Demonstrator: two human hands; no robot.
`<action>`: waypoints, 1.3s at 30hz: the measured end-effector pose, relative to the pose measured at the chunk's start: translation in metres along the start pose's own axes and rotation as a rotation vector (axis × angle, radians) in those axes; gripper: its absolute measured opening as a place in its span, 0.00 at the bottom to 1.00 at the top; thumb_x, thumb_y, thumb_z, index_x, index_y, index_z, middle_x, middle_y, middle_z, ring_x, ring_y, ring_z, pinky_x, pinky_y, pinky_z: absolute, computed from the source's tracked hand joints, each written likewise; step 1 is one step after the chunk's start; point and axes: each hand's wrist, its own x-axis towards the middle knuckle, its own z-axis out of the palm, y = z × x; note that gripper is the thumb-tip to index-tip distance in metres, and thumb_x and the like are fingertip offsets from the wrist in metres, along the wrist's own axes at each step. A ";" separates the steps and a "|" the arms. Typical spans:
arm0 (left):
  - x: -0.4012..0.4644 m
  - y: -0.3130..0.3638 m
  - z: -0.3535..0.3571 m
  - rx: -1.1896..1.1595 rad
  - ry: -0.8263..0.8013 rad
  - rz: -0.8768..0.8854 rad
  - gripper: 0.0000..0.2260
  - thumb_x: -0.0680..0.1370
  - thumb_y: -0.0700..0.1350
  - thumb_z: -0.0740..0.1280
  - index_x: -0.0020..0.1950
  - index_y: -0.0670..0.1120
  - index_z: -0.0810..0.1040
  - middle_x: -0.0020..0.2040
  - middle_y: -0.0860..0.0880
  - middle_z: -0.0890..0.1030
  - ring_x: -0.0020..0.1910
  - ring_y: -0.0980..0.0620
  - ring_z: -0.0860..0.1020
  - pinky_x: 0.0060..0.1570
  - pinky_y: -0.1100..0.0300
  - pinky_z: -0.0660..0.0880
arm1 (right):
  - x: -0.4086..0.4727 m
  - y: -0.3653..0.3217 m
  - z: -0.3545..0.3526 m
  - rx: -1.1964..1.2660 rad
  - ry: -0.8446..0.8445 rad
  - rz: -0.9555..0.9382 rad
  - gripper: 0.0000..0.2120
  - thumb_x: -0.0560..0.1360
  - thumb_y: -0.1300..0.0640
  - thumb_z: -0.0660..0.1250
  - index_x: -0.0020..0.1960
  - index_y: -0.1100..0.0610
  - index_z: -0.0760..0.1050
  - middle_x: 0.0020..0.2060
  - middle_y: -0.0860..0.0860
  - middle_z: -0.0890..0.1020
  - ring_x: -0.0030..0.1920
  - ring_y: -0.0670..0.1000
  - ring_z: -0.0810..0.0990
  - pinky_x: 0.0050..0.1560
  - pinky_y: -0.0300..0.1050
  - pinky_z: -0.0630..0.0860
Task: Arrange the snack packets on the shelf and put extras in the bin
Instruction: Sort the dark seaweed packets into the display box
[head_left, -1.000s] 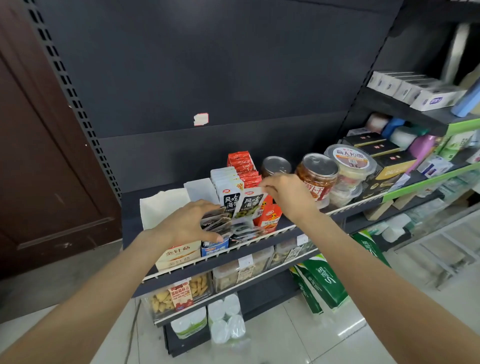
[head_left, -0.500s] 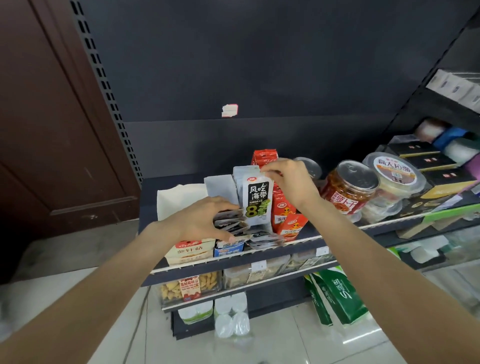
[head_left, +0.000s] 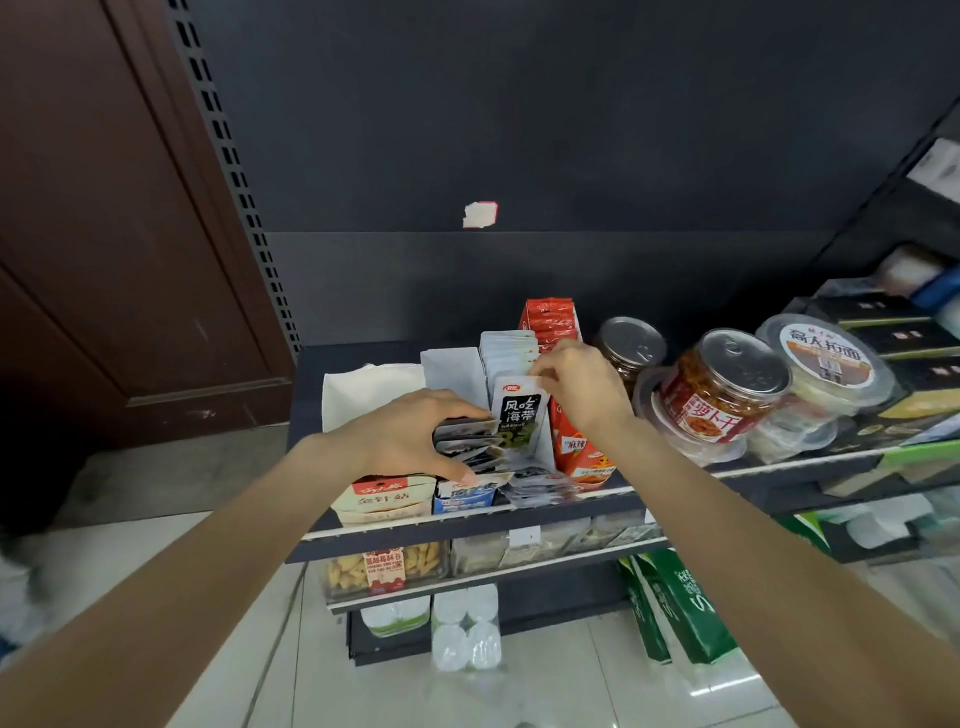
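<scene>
Showing both hands at the shelf (head_left: 467, 525): the right hand (head_left: 582, 384) pinches the top edge of an upright seaweed packet (head_left: 519, 415) at the front of a row of like packets (head_left: 506, 348) standing in a white display box (head_left: 452, 369). The left hand (head_left: 410, 436) grips a fanned stack of packets (head_left: 467, 447) just beside that box, fingers curled round it — more loose packets (head_left: 540, 488) lie at the shelf's front edge. Red packets (head_left: 550, 317) stand right of the box; jars (head_left: 722, 384) sit farther right.
</scene>
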 end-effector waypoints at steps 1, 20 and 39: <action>0.000 0.000 0.000 -0.004 0.000 -0.002 0.30 0.70 0.54 0.74 0.70 0.54 0.69 0.65 0.56 0.72 0.63 0.57 0.69 0.59 0.66 0.62 | 0.001 -0.001 0.001 -0.001 0.009 0.018 0.09 0.75 0.64 0.64 0.51 0.54 0.80 0.48 0.53 0.79 0.48 0.54 0.78 0.48 0.52 0.78; -0.006 0.007 0.003 0.038 -0.015 -0.027 0.30 0.71 0.55 0.73 0.71 0.53 0.68 0.66 0.53 0.72 0.63 0.54 0.69 0.60 0.62 0.65 | -0.009 -0.002 0.004 -0.075 -0.010 0.037 0.10 0.77 0.63 0.63 0.52 0.54 0.79 0.50 0.53 0.79 0.49 0.55 0.78 0.49 0.51 0.78; 0.000 0.002 0.004 0.024 -0.006 -0.070 0.30 0.71 0.55 0.73 0.71 0.54 0.68 0.65 0.53 0.73 0.64 0.54 0.69 0.62 0.59 0.65 | 0.021 0.007 -0.006 -0.075 -0.099 -0.100 0.11 0.78 0.63 0.61 0.53 0.55 0.81 0.53 0.54 0.80 0.52 0.55 0.79 0.54 0.51 0.77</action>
